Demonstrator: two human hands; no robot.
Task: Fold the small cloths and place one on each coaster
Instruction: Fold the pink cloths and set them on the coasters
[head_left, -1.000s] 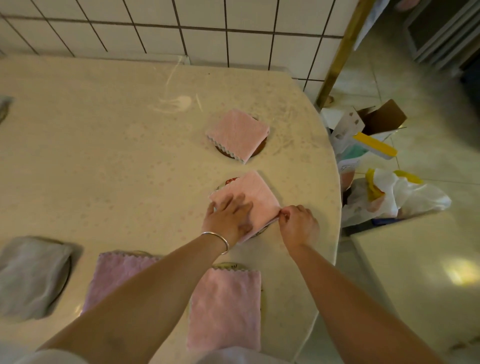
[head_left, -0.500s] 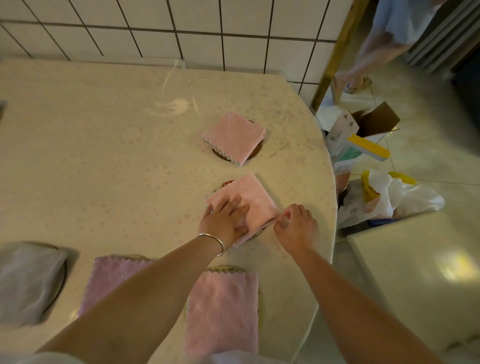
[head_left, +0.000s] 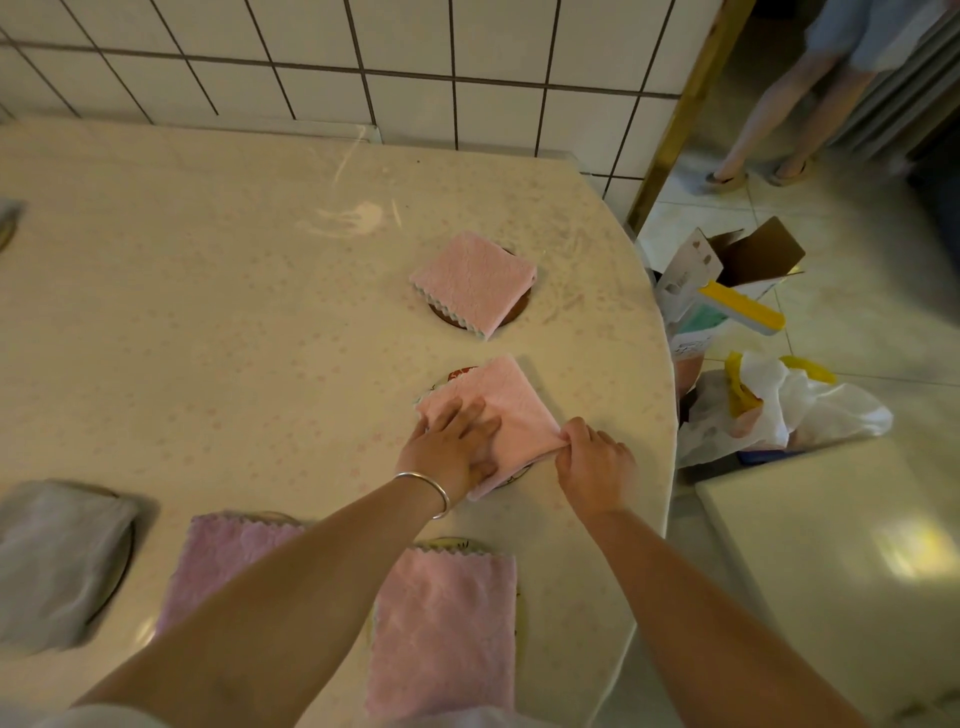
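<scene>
A folded pink cloth (head_left: 511, 402) lies on a round coaster (head_left: 460, 375) near the table's right edge. My left hand (head_left: 454, 449) presses flat on the cloth's near left part. My right hand (head_left: 595, 465) pinches the cloth's right corner. Farther back, another folded pink cloth (head_left: 475, 283) sits on a brown coaster (head_left: 447, 318). Close to me a pink cloth (head_left: 444, 631) covers a coaster (head_left: 447, 544), a mauve cloth (head_left: 223, 564) lies to its left, and a grey cloth (head_left: 52, 558) rests on a coaster at far left.
The cream table (head_left: 208, 322) stands against a white tiled wall (head_left: 363, 62). On the floor to the right lie a cardboard box (head_left: 748, 260), a plastic bag (head_left: 789, 405) and a pale stool (head_left: 831, 571). A person's legs (head_left: 779, 119) stand at the upper right.
My right hand has closed again on the cloth's right corner. A person has walked into view at the upper right. My left hand stays pressed on the cloth.
</scene>
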